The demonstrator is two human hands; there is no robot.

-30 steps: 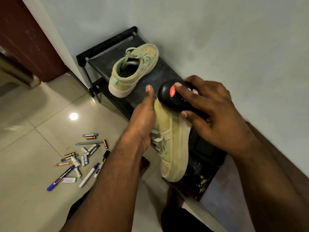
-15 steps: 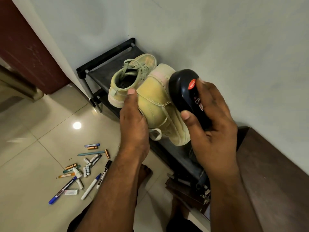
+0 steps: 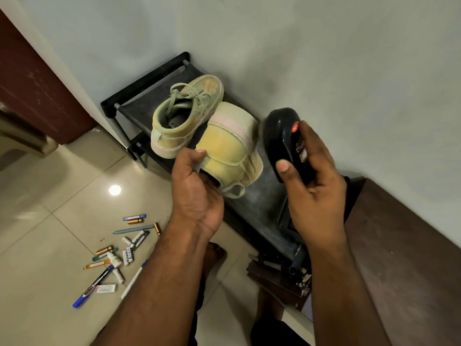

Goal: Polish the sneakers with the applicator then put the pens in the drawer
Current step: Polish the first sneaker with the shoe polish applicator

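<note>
Head camera is looking down on the action: the left hand [image 3: 197,193] is clamping the pale yellow-green suede sneaker [image 3: 230,148] by its collar, thumb on the outside and fingers apparently tucked inside the opening, holding it lifted just over the black shoe rack [image 3: 149,78] with the toe pointing away. At three o'clock of that shoe, the right hand [image 3: 314,196] is wrapping tight around the glossy black oval polish applicator [image 3: 280,136], red sticker showing, and the applicator is sitting just beside the sole edge. Whether its sponge face is touching the shoe is hard to call from here, since that side is turned away.

The second matching sneaker [image 3: 187,116] is resting on the rack at eleven o'clock, touching or nearly touching the held one.

Now the risks. That collar grip is looking loose for a shoe being pushed sideways, so a firm stroke could be twisting it out of the hand or knocking it into its partner. A slipping applicator could be smearing polish on the grey wall [image 3: 324,58] close behind.

Down at seven o'clock, the scattered pens and markers [image 3: 119,253] are lying loose on the tiled floor [image 3: 37,245], right by the person's bare foot [image 3: 212,255], so a careless step could be rolling one underfoot. No drawer is clearly showing.
</note>
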